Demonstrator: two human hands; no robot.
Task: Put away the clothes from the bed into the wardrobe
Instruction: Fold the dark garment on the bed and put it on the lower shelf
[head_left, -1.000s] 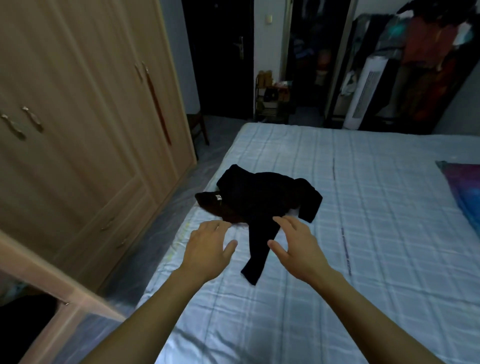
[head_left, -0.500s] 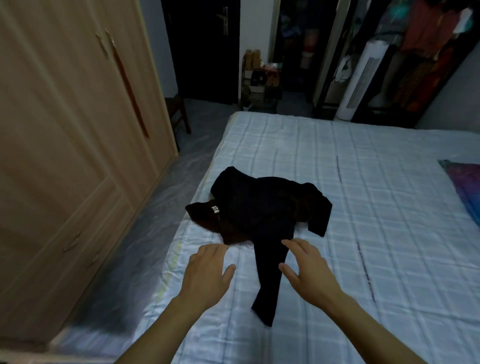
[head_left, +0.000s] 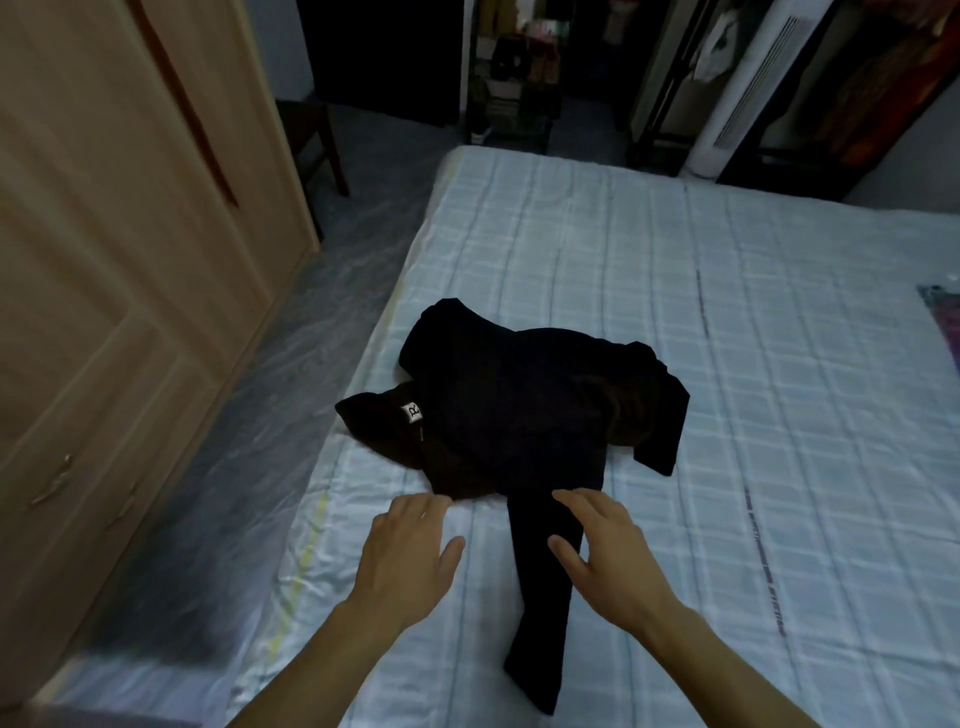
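Observation:
A heap of black clothes (head_left: 524, 400) lies near the left edge of the bed (head_left: 753, 364), with a small white label on its left side and one long sleeve trailing toward me. My left hand (head_left: 410, 556) hovers open just short of the heap's near edge, fingers spread. My right hand (head_left: 605, 556) is open too, its fingers over the top of the trailing sleeve. Neither hand holds anything. The wooden wardrobe (head_left: 130, 249) stands along the left, its doors shut in this view.
A strip of grey floor (head_left: 291, 332) runs between wardrobe and bed. A dark stool (head_left: 311, 140) stands at the wardrobe's far end. A white tower fan (head_left: 737, 88) and hanging clothes are beyond the bed. A purple cloth (head_left: 945, 317) lies at the right edge.
My view has moved closer to the bed and tilted down. Both hands have advanced toward the black heap, the right one now over the sleeve.

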